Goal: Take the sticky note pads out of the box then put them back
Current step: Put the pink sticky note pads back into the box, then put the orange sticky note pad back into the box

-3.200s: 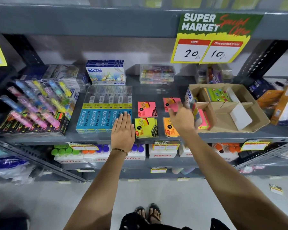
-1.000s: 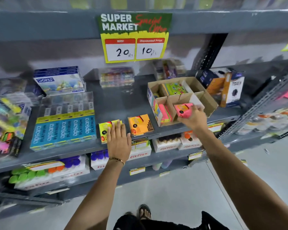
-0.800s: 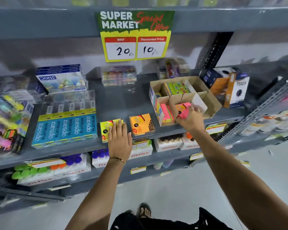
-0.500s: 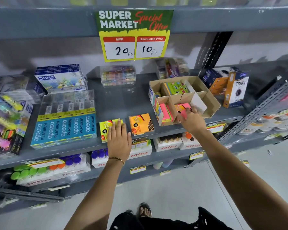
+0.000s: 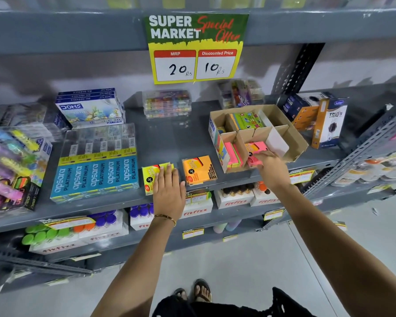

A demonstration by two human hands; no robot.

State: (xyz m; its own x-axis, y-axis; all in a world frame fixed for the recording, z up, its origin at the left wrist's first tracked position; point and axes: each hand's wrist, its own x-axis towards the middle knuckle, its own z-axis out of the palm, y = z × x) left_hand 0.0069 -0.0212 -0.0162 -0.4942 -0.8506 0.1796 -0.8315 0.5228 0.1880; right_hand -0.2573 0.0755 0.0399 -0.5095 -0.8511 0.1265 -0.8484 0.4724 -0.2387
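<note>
The left hand (image 5: 168, 193) lies flat, fingers spread, on the yellow pad (image 5: 151, 177). The orange pad (image 5: 199, 170) waits beside it. Farther back, the right hand (image 5: 271, 167) has now pushed the pink pad (image 5: 256, 149) down into the box (image 5: 295, 139), fingers pinching it. Two pads are left.

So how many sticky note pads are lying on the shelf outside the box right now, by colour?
Yellow pad, under the left hand: 1
Orange pad: 1
Total outside the cardboard box: 2
</note>
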